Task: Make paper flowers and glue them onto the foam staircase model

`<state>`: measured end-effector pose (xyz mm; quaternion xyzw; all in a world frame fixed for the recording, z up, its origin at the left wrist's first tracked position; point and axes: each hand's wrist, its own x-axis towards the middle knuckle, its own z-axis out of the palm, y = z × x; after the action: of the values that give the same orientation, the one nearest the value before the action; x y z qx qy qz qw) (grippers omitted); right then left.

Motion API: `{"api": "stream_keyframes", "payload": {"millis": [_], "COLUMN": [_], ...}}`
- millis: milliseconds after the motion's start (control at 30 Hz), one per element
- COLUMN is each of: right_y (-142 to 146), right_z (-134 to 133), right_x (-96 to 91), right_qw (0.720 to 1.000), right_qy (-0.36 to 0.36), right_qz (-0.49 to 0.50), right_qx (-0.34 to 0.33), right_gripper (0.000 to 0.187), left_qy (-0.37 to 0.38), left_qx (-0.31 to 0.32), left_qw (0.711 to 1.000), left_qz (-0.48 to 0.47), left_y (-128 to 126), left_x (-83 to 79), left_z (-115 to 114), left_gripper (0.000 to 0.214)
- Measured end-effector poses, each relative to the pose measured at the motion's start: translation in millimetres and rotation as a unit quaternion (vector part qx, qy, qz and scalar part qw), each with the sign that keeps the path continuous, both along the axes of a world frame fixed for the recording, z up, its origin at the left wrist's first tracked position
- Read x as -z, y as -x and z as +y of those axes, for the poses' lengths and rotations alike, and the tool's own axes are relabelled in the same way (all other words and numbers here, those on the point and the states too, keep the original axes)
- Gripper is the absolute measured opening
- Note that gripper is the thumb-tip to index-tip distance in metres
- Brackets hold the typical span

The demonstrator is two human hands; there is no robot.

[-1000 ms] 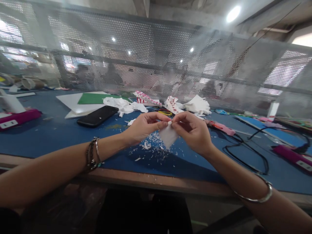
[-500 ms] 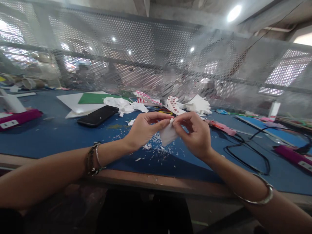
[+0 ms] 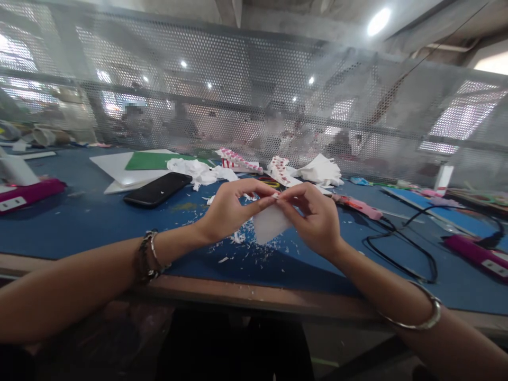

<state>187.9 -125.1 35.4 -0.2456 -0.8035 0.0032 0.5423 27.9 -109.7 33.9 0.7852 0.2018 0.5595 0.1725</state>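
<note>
Both my hands hold a small white piece of paper point(image 3: 268, 223) above the blue table point(image 3: 79, 222). My left hand point(image 3: 230, 209) pinches its top edge with thumb and forefinger. My right hand point(image 3: 313, 214) pinches the same edge right beside it, fingers curled. The sheet hangs down between the hands. White paper scraps point(image 3: 246, 241) lie scattered on the table just under it.
A black phone point(image 3: 157, 189) lies to the left, near white and green sheets point(image 3: 153, 160) and crumpled white paper point(image 3: 198, 170). A black cable point(image 3: 400, 248) loops at right, next to pink tools point(image 3: 474, 254). A perforated metal screen point(image 3: 254, 95) closes the back; people sit behind it.
The white piece now hangs wider and flatter between my fingers. Both hands stay in nearly the same place, pinching its top edge.
</note>
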Motion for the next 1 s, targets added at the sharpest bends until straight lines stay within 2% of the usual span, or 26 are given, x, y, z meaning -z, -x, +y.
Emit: {"api": "stream_keyframes", "payload": {"millis": [200, 300, 400, 500, 567, 733, 867, 1000], "right_y": [0.4, -0.3, -2.4, -4.3, -4.6, -3.9, -4.6, -7.5], "right_z": [0.3, 2.3, 3.1, 2.7, 2.4, 2.0, 1.4, 2.8], "right_x": [-3.8, -3.8, -3.8, -3.5, -3.2, -3.7, -5.2, -5.4], "right_qw": [0.993, 0.99, 0.997, 0.996, 0.987, 0.987, 0.988, 0.979], "right_qy": [0.109, 0.124, 0.073, -0.032, -0.082, -0.072, -0.05, -0.094], "right_qz": [0.04, 0.052, 0.022, -0.085, -0.136, -0.122, -0.121, -0.152], "right_qx": [-0.028, -0.036, -0.03, 0.002, 0.031, 0.082, 0.083, 0.094], "right_gripper": [0.006, 0.007, 0.011, 0.02, 0.015, 0.009, 0.01, 0.011], "left_qy": [0.025, 0.052, 0.093, 0.153, 0.182, 0.219, 0.254, 0.269], "left_qx": [0.016, 0.026, 0.019, 0.033, 0.047, 0.076, 0.104, 0.11], "left_qw": [0.999, 0.998, 0.995, 0.988, 0.982, 0.972, 0.96, 0.955], "left_qz": [0.016, 0.017, 0.006, -0.008, -0.018, -0.037, -0.056, -0.054], "left_y": [2.2, 2.1, 2.2, 1.8, 1.0, -0.7, -0.1, 0.3], "left_x": [-1.7, -1.2, -0.5, 0.0, 0.2, 0.9, 2.2, 3.1], "left_z": [2.5, 5.2, 7.8, 9.0, 8.9, 7.8, 9.1, 11.2], "left_gripper": [0.009, 0.009, 0.009, 0.012, 0.011, 0.007, 0.004, 0.005]}}
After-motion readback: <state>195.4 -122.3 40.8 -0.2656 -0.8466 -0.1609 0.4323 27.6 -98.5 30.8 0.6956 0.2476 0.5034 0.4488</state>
